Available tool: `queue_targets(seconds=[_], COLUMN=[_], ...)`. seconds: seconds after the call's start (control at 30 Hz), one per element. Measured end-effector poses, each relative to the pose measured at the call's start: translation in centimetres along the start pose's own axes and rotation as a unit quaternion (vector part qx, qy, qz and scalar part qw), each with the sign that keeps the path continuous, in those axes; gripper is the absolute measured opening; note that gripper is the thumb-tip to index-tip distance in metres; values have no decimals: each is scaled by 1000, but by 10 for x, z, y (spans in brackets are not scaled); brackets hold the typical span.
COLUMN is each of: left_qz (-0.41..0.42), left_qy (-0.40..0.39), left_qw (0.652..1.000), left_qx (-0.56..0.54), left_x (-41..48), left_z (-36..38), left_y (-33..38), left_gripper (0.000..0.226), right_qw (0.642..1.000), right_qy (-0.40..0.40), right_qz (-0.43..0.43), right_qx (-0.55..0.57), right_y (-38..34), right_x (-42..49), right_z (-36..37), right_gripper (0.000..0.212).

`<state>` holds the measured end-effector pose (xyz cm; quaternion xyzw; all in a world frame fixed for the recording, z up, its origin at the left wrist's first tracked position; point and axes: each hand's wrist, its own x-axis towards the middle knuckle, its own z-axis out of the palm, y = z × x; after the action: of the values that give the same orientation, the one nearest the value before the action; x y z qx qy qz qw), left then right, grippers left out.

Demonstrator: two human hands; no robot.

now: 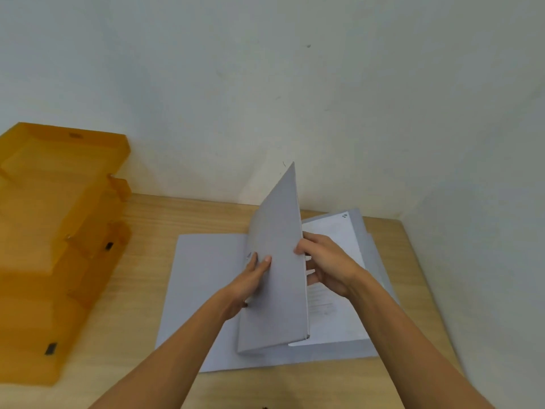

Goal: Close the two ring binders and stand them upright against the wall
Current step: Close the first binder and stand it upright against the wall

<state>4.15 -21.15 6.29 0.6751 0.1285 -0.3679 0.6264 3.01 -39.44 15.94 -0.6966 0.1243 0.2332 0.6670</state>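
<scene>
Two grey ring binders lie stacked on the wooden table [147, 225]. The lower binder [203, 276] lies open and flat, its left cover bare. On top of it the upper binder [277, 261] is half shut: its left cover stands lifted at a steep tilt over white pages [336, 314]. My left hand [250, 281] presses flat with spread fingers against the outside of that raised cover. My right hand [324, 264] pinches the cover's free edge, thumb outside, fingers behind it. The rings are hidden.
A stack of amber translucent letter trays [53, 231] fills the table's left side. The pale wall [265, 98] runs along the back edge and meets a side wall at the right. The table's right edge slants close to the binders.
</scene>
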Motion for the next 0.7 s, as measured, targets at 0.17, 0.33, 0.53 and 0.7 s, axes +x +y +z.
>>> queue_targets(seconds=[0.17,0.33,0.53,0.7], left_qz=[35,2,-56,-65], left_qy=[93,172,172,157], left_qw=[995,985,983,985], left_qx=[15,12,21,27], left_x=[10,11,14,17], left_z=[-20,-27,-8,-4], left_y=[-17,-43,-62,-70], left_gripper=[79,88,66,62], right_qw=[997,996,970,953], right_qy=[-45,74,205,253], right_qz=[16,34,30,53], right_qx=[57,-28,-125,-159], right_y=[11,43,97,128], right_x=[-2,4,15,24], right_z=[-28,-55,-83,-92], right_gripper=[39,34,44,52])
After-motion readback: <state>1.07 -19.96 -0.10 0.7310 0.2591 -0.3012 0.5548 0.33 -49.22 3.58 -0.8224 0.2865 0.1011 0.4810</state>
